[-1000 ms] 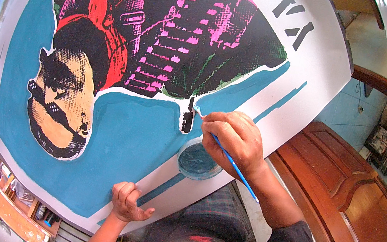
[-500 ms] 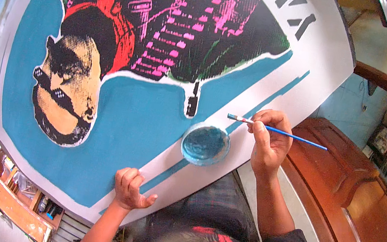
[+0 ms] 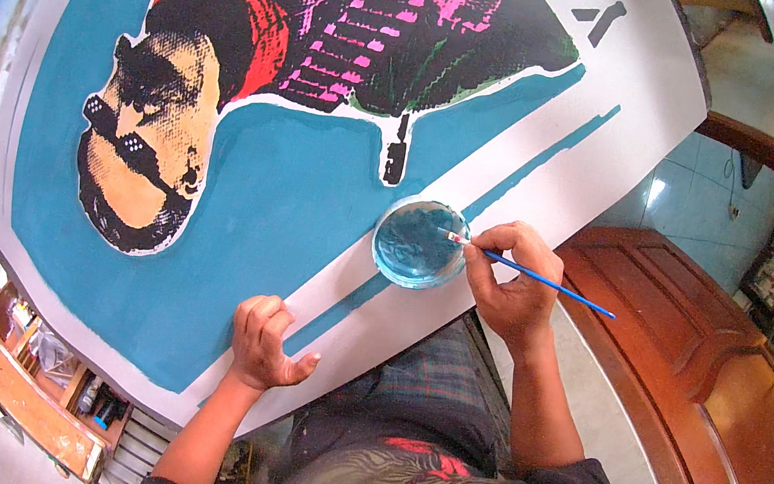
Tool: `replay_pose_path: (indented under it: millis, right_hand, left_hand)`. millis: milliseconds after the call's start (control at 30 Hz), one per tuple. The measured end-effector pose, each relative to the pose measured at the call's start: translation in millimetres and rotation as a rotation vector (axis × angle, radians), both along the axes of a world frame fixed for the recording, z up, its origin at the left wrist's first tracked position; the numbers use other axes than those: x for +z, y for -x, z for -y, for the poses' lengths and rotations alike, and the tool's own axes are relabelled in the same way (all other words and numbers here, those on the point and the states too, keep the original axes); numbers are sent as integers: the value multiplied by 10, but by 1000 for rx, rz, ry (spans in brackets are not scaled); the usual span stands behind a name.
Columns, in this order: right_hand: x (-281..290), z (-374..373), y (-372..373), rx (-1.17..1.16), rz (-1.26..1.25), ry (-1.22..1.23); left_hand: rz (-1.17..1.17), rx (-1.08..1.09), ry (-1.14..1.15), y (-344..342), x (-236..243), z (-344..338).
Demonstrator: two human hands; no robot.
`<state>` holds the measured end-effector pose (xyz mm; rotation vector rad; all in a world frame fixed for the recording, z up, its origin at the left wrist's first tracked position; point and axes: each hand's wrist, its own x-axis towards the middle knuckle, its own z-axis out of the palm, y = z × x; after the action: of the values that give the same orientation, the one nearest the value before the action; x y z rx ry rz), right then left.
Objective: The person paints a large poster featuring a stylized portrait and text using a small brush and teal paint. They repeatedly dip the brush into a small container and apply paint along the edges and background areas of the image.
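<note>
A thin blue paintbrush (image 3: 557,288) is pinched between the thumb and fingers of my right hand (image 3: 520,281). Its bristle end reaches over the round tub (image 3: 391,272) of blue paint; whether it touches the paint I cannot tell. The tub stands on a large painted panel (image 3: 225,308), near its close edge. My left hand (image 3: 266,345) rests on the panel's white border beside a blue stripe (image 3: 335,315), fingers loosely bent and thumb apart, holding nothing. On the panel is an upside-down painted figure (image 3: 148,123) with a red scarf and dark, patterned clothing against blue.
To the right stands a reddish-brown carved wooden panel (image 3: 666,337), close to my right arm. Lower left is an open wooden drawer unit (image 3: 28,398) with bottles and small supplies. A metal rack (image 3: 147,447) shows beneath the panel.
My right hand has brought the brush tip from above the white band to over the paint tub. The whole view has shifted slightly; my left hand stays on the panel's border.
</note>
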<state>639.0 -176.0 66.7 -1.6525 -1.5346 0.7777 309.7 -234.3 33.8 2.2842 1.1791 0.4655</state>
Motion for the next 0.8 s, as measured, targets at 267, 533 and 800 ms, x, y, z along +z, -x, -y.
replay_pose_path:
  millis: [267,533,800]
  right_hand:
    - [-9,20,34,-24,150,-29]
    - [48,110,189,112,188,-29]
    - [116,128,75,-123,-223,66]
  left_hand:
    - [27,4,-9,-15,-18,0]
    - [51,-5,-17,-16,-48,-11]
    - [33,8,-11,-34,-25,-18]
